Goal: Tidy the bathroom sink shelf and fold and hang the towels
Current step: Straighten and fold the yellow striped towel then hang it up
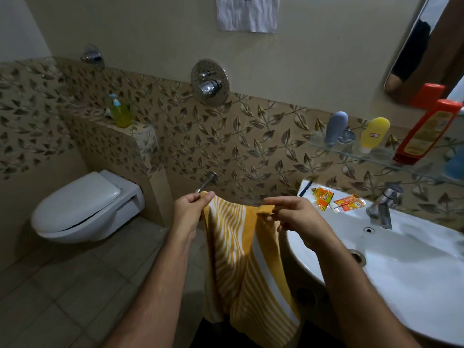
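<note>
A yellow towel with white stripes (241, 259) hangs down in front of me between both hands. My left hand (188, 209) pinches its top left corner, just below a wall tap (207, 183). My right hand (298, 217) pinches the top right corner, beside the white sink (401, 267). On the glass shelf (376, 159) above the sink stand a grey bottle (335, 128), a yellow bottle (374, 134) and a red-orange bottle (426, 131). A white towel (247, 13) hangs high on the wall.
Two orange sachets (324, 197) (349, 202) and a dark pen-like item (305, 188) lie on the sink's back rim near its faucet (383, 204). A toilet (85, 207) stands at left, with a green soap dispenser (120, 111) on the ledge above. A mirror (426, 46) hangs at right.
</note>
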Action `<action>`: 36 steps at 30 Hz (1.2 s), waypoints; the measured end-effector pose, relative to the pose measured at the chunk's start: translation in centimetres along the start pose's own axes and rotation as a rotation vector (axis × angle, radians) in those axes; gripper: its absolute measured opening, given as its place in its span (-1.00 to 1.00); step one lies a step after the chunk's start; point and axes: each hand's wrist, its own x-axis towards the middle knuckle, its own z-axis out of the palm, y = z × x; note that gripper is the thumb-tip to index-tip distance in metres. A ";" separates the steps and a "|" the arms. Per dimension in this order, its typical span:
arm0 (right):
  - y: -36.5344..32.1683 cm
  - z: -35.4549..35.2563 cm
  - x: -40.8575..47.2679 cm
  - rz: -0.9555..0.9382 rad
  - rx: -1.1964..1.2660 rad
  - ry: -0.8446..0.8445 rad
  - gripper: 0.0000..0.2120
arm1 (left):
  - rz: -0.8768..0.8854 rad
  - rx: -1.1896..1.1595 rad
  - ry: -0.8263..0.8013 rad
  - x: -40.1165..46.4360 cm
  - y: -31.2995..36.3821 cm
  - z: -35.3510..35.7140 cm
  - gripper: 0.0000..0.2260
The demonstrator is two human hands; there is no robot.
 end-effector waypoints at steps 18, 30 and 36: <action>-0.3 4.0 1.5 -0.275 -0.391 0.117 -0.88 | 0.010 -0.035 -0.269 -4.1 0.4 4.4 -0.90; -0.8 4.6 2.4 -0.248 -0.432 0.156 -0.88 | 0.035 -0.069 -0.460 -4.3 0.0 3.3 -0.78; -1.0 4.6 2.3 -0.267 -0.433 0.196 -0.83 | 0.152 -0.043 -0.468 -4.4 0.1 3.5 -0.83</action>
